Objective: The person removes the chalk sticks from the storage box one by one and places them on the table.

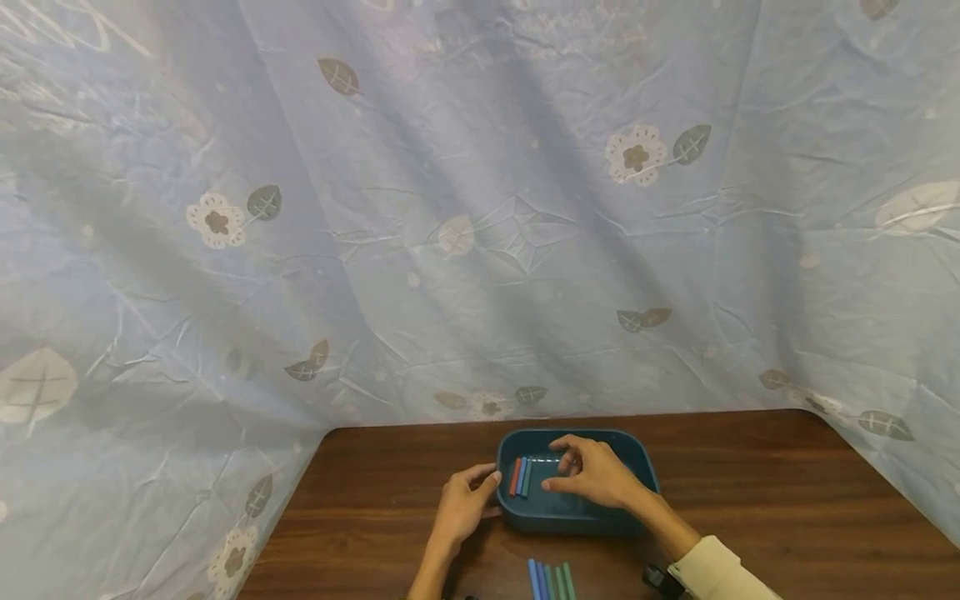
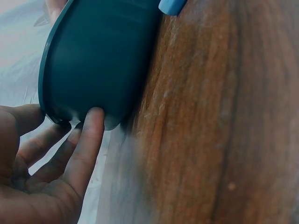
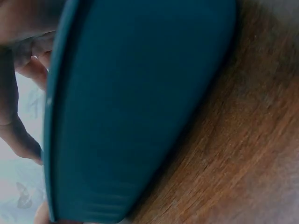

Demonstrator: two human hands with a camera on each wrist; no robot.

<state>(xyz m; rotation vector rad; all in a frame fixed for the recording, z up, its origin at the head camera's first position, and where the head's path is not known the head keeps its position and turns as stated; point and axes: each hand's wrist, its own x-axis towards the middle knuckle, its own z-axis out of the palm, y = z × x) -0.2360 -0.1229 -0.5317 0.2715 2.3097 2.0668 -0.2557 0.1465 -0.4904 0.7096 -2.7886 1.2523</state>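
A dark teal plastic tub (image 1: 577, 523) stands on the wooden table. Inside, near its left end, a red stick (image 1: 515, 477), a blue stick (image 1: 522, 477) and a green stick (image 1: 528, 479) lie side by side. My left hand (image 1: 461, 504) holds the tub's left end; in the left wrist view its fingers (image 2: 86, 149) touch the outer wall and rim. Over the tub, my right hand (image 1: 596, 473) is spread, thumb and index finger apart, with nothing visible between them. The right wrist view shows mostly the tub's outer wall (image 3: 135, 102).
In front of the tub, several blue and green sticks (image 1: 551, 579) lie in a row on the table (image 1: 390, 508). A blue stick's end (image 2: 172, 5) shows in the left wrist view. Patterned cloth (image 1: 480, 317) hangs behind the table. Something black (image 1: 662, 580) is at the right wrist.
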